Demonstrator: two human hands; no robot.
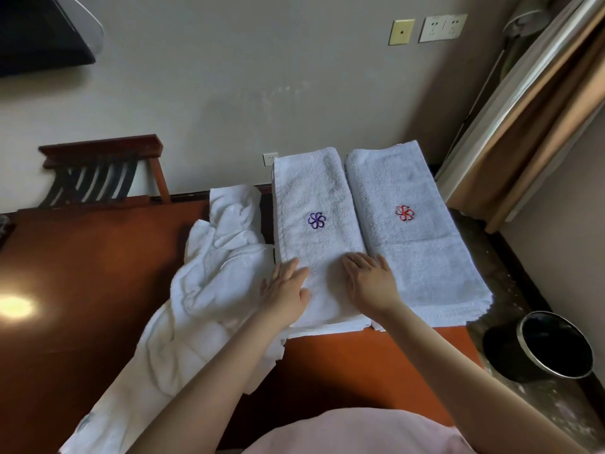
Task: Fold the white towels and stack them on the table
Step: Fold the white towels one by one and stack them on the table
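Two stacks of folded white towels lie side by side on the brown table (82,273). The left stack's top towel (314,198) bears a purple flower emblem; the right stack (415,244) bears a red one. My left hand (286,293) and my right hand (371,281) both rest flat, fingers straight, on the near end of the purple-emblem towel. A heap of unfolded white towels (209,283) sprawls to the left of the stacks and trails down toward the table's near edge.
A dark round bin (553,345) stands on the floor at the right of the table. A wooden rack (101,172) leans at the wall behind the table. Curtains (530,119) hang at the right. Lamp glare marks the table's left.
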